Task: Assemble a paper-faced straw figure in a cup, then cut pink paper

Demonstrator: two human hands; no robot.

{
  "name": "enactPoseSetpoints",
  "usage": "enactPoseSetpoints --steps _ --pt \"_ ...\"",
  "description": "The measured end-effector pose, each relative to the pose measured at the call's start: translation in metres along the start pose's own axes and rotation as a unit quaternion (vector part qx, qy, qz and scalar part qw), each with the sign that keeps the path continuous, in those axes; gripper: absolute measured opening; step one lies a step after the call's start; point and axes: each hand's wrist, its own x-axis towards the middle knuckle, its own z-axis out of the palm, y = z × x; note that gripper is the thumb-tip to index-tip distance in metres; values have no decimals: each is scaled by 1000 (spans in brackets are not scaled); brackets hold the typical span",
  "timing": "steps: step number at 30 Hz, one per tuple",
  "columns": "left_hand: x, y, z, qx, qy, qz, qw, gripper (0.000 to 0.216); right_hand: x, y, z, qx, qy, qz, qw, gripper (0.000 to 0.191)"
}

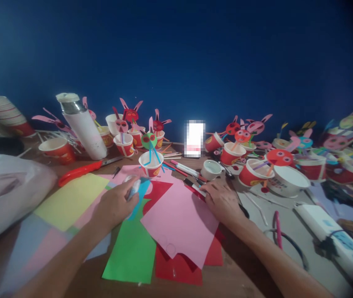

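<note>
The left hand (113,205) is closed around a small white-and-blue tube (134,189), just over a turquoise paper strip (139,199) at mid-table. The right hand (223,200) lies open and flat, gripping nothing, on the far right corner of the large pink paper sheet (179,223). Steady, even pressure there should keep the sheets from sliding.

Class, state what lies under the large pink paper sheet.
Red paper and a green paper sheet stick out beneath the large pink paper sheet; anything under its middle is covered.
</note>
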Motion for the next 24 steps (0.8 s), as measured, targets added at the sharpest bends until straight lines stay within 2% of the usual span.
enactPoseSetpoints --steps 6,9,12,14,16,18,20,22,24 --pt "-4 4 5 25 -52 6 998 53 0 -6 -2 -42 12 1 999 23" --pt "-4 3 5 29 -63 9 998 53 0 -13 -7 -12 21 -36 999 19" --pt "-3 2 6 23 -59 29 998 49 -4 -26 -14 89 -28 -108 990 20" --pt "-3 1 7 23 -56 33 998 48 -7 -36 -20 159 -101 -149 971 18" --pt "-3 1 7 28 -56 24 998 47 -12 -47 -27 200 -170 -182 948 29" --pt "-3 3 7 28 -36 28 999 45 -16 -57 -33 199 -219 -195 935 49" --pt "-5 5 7 8 14 61 998 41 -19 -65 -36 180 -244 -209 930 59" --pt "-6 8 5 -38 69 102 992 34 -21 -71 -36 155 -253 -216 930 54" --pt "-8 13 2 -99 90 129 983 27 -22 -76 -34 129 -253 -223 933 40"
